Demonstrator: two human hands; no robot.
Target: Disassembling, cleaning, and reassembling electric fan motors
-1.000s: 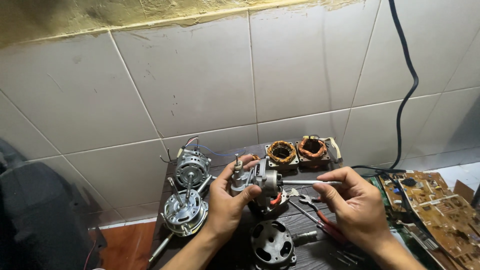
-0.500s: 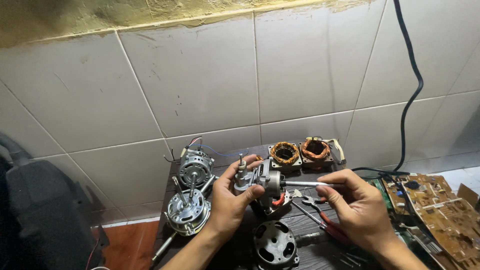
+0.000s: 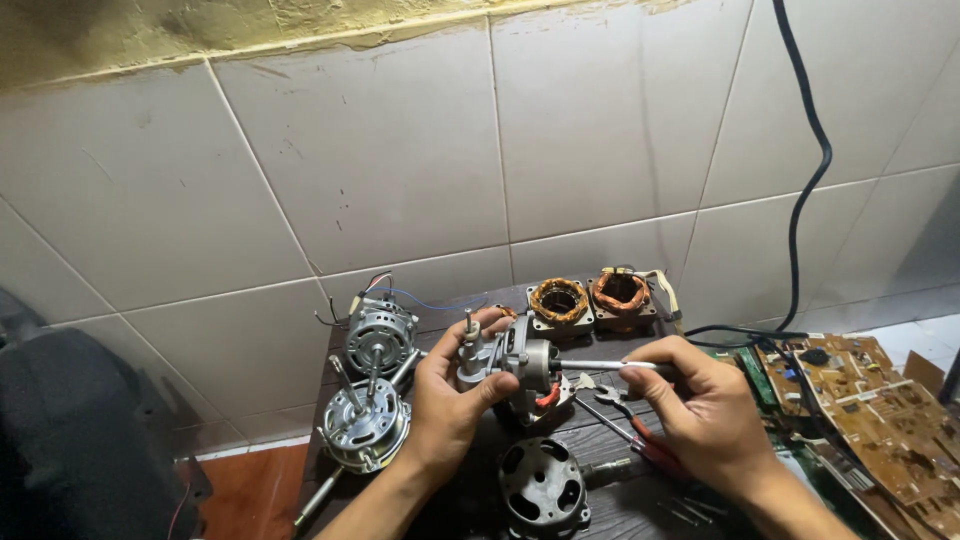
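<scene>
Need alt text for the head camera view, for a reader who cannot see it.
A person's left hand grips a small grey motor assembly over a dark bench while the right hand holds a screwdriver to its side. Two fan motors, two copper-wound stators, pliers and circuit boards lie around, before a tiled wall.

Single head-worn view, looking forward and down from close above the dark table (image 3: 470, 505), facing the tiled wall (image 3: 400, 160) behind its far edge; near edge cut off at frame bottom.
</scene>
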